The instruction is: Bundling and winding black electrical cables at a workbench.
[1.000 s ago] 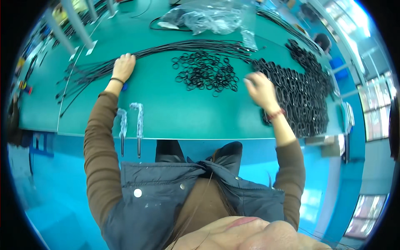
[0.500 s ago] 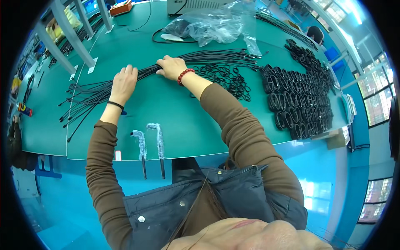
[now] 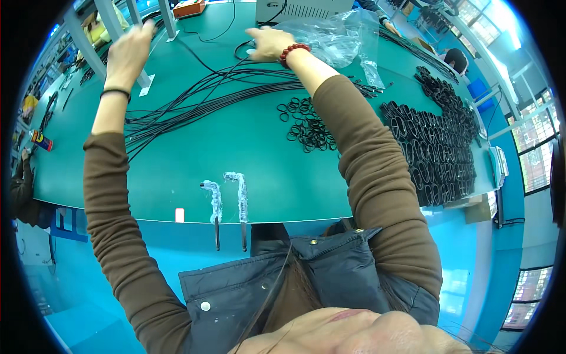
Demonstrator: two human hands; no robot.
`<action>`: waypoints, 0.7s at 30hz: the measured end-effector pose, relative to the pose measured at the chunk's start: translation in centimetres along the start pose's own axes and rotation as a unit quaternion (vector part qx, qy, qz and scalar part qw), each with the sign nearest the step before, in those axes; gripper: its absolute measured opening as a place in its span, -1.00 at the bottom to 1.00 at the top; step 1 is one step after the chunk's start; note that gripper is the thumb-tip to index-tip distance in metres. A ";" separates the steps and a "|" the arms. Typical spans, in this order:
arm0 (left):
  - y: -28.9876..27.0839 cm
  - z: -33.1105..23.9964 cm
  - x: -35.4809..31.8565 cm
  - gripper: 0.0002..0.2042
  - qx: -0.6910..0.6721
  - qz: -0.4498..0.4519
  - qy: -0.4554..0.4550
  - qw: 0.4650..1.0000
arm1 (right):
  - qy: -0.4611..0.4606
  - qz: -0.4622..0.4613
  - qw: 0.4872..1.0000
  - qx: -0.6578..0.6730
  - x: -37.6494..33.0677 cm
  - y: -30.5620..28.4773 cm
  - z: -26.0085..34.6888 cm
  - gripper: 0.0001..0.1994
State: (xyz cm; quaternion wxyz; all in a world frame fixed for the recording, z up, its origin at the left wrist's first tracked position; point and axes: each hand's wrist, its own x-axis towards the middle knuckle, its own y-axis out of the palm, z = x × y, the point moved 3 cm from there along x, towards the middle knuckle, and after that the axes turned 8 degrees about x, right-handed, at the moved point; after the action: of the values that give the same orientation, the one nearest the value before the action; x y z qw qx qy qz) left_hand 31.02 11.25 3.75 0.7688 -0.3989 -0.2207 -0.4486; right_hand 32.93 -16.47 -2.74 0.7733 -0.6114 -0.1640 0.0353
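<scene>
My left hand (image 3: 128, 54) is raised over the back left of the green table, beside a grey metal post. Its fingers are closed and slightly blurred, seemingly around a black cable. Farther right, my right hand (image 3: 272, 45) is also lifted, thumb and fingers curled toward a black cable that slants down to the table. The grip itself is partly hidden. Below both hands, a loose bundle of long black cables (image 3: 218, 100) lies across the table. A pile of small black rings (image 3: 309, 131) lies to the right of the bundle, near my right forearm.
Rows of black coiled pieces (image 3: 439, 156) cover the table's right side. A clear plastic bag (image 3: 339, 41) lies at the back before a grey box-shaped machine (image 3: 303, 10). Two wrapped L-shaped rods (image 3: 242, 200) overhang the front edge. Grey posts (image 3: 144, 82) stand at the left.
Both hands have risen away from the cable bundle toward the back, the left also moving left. Some cables now bow upward and spread from the bundle. The view has shifted slightly.
</scene>
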 end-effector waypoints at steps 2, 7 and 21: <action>-0.7 -0.6 3.4 -0.86 0.017 -0.058 0.007 0.998 | -0.072 0.013 0.990 0.121 0.3 -0.1 3.6 -0.35; -4.1 -2.3 7.8 -0.82 -0.032 -0.074 0.005 0.997 | -0.015 0.013 0.912 0.409 0.8 -2.4 7.5 -0.67; -2.2 6.6 -5.9 -0.76 -0.172 0.029 -0.129 0.976 | -0.059 -0.233 0.914 0.327 -0.4 -21.7 -0.4 -0.63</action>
State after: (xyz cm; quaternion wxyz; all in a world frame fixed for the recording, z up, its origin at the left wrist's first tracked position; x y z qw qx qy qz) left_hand 26.25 19.04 4.42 0.6664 -0.5855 -0.2262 -0.4024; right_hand 29.48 -22.38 17.84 0.9053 -0.2659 -0.3261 -0.0583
